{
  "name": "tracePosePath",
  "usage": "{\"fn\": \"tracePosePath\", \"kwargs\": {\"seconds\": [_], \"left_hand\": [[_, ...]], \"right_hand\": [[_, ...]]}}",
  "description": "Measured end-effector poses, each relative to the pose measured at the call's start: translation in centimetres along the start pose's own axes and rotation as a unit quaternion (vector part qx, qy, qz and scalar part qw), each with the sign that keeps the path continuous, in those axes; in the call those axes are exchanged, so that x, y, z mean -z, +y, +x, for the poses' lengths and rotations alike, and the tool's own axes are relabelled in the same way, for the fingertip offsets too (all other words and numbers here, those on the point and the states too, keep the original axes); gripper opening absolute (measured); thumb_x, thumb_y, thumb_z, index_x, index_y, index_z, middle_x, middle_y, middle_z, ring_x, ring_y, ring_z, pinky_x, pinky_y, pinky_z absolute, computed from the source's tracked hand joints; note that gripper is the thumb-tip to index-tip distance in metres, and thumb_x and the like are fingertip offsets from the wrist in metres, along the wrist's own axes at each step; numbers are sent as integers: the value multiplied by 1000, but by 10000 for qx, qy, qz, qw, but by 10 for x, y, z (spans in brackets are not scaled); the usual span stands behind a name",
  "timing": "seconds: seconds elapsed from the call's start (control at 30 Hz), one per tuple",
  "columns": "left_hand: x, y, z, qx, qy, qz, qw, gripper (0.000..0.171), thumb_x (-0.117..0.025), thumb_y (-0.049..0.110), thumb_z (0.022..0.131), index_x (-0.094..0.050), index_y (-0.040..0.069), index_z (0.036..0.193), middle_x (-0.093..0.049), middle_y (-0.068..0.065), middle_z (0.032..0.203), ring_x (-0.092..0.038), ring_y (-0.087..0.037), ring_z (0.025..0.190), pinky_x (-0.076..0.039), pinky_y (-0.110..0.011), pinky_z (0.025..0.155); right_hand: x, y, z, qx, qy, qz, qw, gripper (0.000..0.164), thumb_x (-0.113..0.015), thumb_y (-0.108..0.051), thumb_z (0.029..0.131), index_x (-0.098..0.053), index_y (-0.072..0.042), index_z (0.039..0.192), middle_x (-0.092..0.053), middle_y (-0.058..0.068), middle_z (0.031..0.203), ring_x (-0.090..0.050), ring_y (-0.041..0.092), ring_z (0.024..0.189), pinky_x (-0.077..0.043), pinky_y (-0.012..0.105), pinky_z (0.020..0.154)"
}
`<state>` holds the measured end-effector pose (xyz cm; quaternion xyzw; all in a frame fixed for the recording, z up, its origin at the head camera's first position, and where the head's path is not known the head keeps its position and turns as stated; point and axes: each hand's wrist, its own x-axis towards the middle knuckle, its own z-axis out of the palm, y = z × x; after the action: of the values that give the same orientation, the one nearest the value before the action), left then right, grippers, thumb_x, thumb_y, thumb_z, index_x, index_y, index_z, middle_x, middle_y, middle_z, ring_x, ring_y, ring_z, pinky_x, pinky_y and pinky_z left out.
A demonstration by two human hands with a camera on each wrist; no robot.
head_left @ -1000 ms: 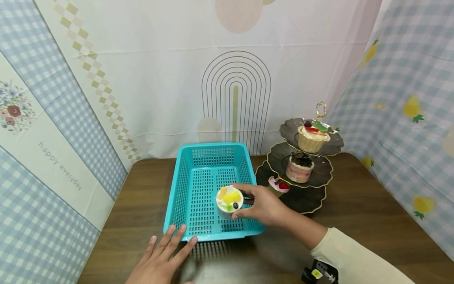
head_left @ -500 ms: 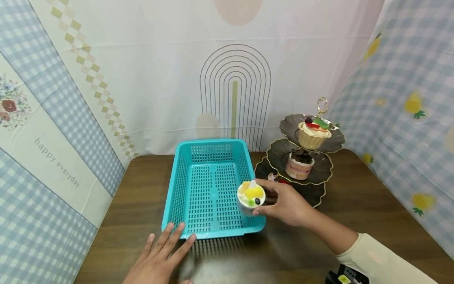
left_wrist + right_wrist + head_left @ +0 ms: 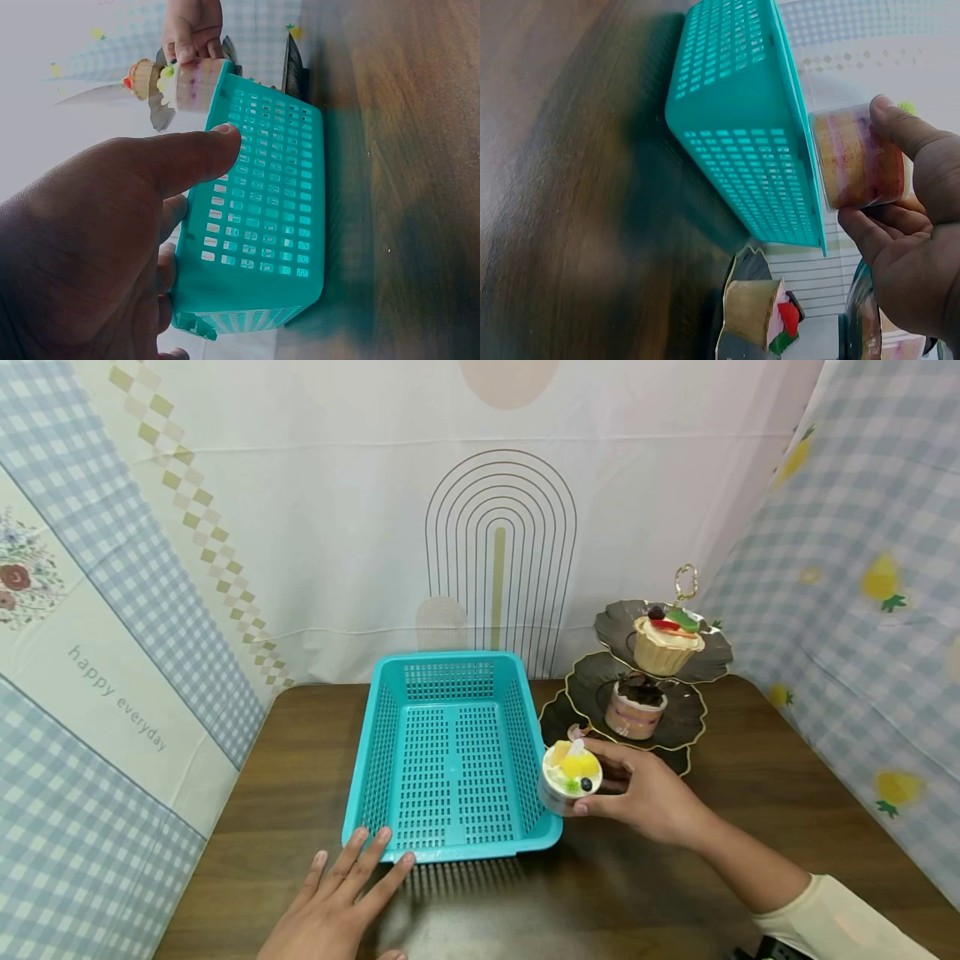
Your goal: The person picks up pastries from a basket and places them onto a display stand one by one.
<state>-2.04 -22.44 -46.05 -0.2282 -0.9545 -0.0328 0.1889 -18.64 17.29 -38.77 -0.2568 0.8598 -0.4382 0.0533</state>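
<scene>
My right hand (image 3: 656, 797) grips a clear cup of layered cake (image 3: 558, 797) between thumb and fingers. Yellow fruit, cream and a dark berry top it, and pink and yellow layers show through its wall in the right wrist view. The cup is level with the right rim of a turquoise plastic basket (image 3: 450, 853), overlapping that rim in the head view. At the basket's front left corner, my left hand (image 3: 330, 902) lies with spread, straight fingers on the rim. Its thumb (image 3: 202, 154) reaches along the basket's side in the left wrist view.
Right of the basket stands a three-tier dark stand (image 3: 678, 714) with gold edges and a ring handle. A fruit cupcake (image 3: 663, 647) sits on top, a chocolate-topped cake cup (image 3: 636, 706) in the middle. Another cupcake (image 3: 751, 311) on the lowest tier is mostly hidden in the head view.
My right hand has carried the cake cup rightward, from over the basket's inside to its right rim, closer to the stand. My left hand has stayed on the basket's front corner.
</scene>
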Motion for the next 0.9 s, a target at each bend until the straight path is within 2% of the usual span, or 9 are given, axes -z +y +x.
{"fn": "tracePosePath", "kwargs": {"seconds": [0.17,0.4,0.9], "left_hand": [[0,-1,1,-24,-17,0,10000,92,-68,72,84,-37,30,161,-16,2,171,0,-15,157,15,-31,120],[1,-1,1,-41,-4,35,10000,94,-67,72,84,-34,32,162,-16,2,171,-2,-15,157,15,-32,120],[1,0,0,19,-16,51,10000,90,-65,74,85,-40,30,159,-14,4,172,0,-14,157,16,-30,120]], "right_hand": [[8,3,-5,-197,25,-49,9998,83,-90,-25,81,-50,1,149,-62,21,136,-66,30,117,-58,38,89],[15,6,-11,-324,116,-199,9992,84,-90,-28,80,-51,3,148,-64,21,133,-67,27,114,-58,29,85],[23,29,-27,-559,179,-214,9980,86,-89,-26,82,-47,10,147,-60,29,135,-68,31,112,-58,30,84]]}}
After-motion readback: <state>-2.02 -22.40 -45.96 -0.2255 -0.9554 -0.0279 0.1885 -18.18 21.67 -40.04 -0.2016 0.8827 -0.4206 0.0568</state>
